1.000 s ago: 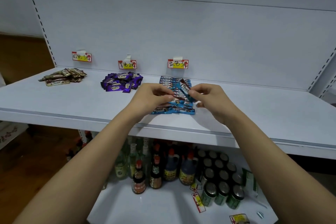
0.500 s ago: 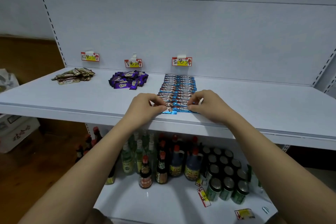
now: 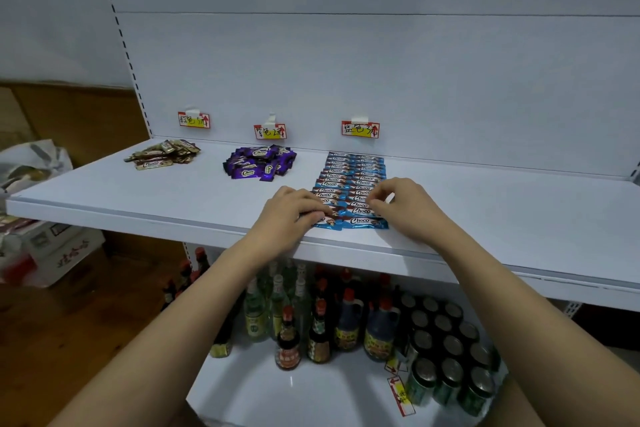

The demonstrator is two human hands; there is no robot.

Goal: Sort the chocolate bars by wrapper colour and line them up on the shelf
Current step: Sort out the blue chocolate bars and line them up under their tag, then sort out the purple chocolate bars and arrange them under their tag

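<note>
Gold-brown bars (image 3: 162,158) lie heaped far left, purple bars (image 3: 259,163) heaped mid; blue bars (image 3: 353,187) w/ approx 14 rowed, right. Left hand (image 3: 287,215) & right hand (image 3: 405,206) each pinch an end of the front blue bars. Best: square ends, keep rows parallel on shelf (image 3: 138,198).

Setting: a small shop. The fixture was white metal retail shelving (image 3: 519,204) with a perforated upright (image 3: 119,35) and a plain back panel. Three handwritten red-and-yellow shelf tags (image 3: 360,129) were taped to the panel, one above each group of Choco bars: brown wrappers (image 3: 162,154), purple wrappers (image 3: 259,163), blue wrappers (image 3: 353,180). The lower shelf carried stock in multiples: sauce bottles (image 3: 346,322), green glass bottles (image 3: 258,308), rows of lidded cans (image 3: 450,357), with more price tags (image 3: 400,395). Cardboard cartons (image 3: 65,253) stood on the wooden floor at left.
</note>
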